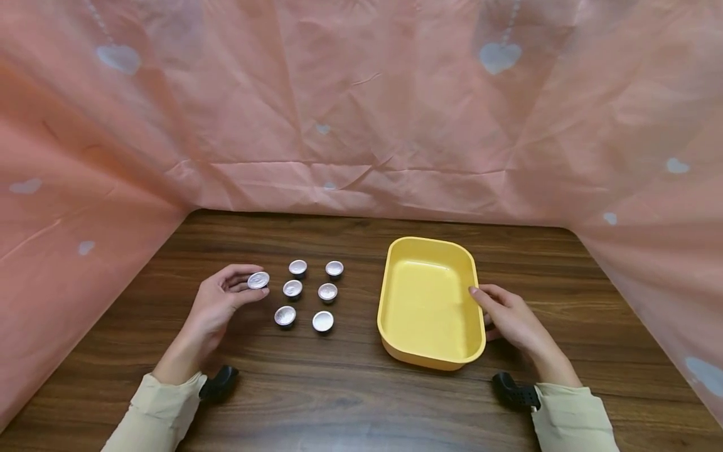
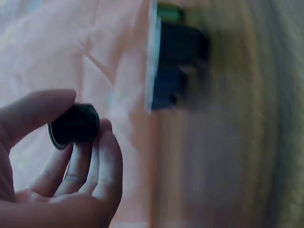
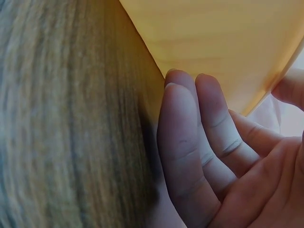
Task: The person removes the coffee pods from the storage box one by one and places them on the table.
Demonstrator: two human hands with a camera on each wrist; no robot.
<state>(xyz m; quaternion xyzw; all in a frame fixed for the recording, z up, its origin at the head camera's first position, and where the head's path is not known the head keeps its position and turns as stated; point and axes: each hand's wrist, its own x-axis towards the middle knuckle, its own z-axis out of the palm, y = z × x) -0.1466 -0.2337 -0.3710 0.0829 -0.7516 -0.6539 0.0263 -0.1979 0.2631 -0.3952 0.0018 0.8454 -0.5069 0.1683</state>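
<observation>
My left hand (image 1: 250, 284) pinches a small silver foil cup (image 1: 258, 280) between thumb and fingers, just above the table. In the left wrist view the cup (image 2: 73, 126) looks dark between thumb and fingertips (image 2: 107, 142). To its right, several more foil cups (image 1: 309, 294) stand on the table in two columns. A yellow tray (image 1: 395, 301) with nothing in it sits to the right of them. My right hand (image 1: 487, 309) grips the tray's right rim, thumb on top. Its fingers (image 3: 190, 137) lie against the tray's outer wall (image 3: 209, 38).
The wooden table (image 1: 361, 389) is hemmed by a pink cloth (image 1: 361, 125) at the back and on both sides. Bare wood lies along the near edge and between the cups and the tray. Black wrist mounts (image 1: 220, 383) show at both sleeves.
</observation>
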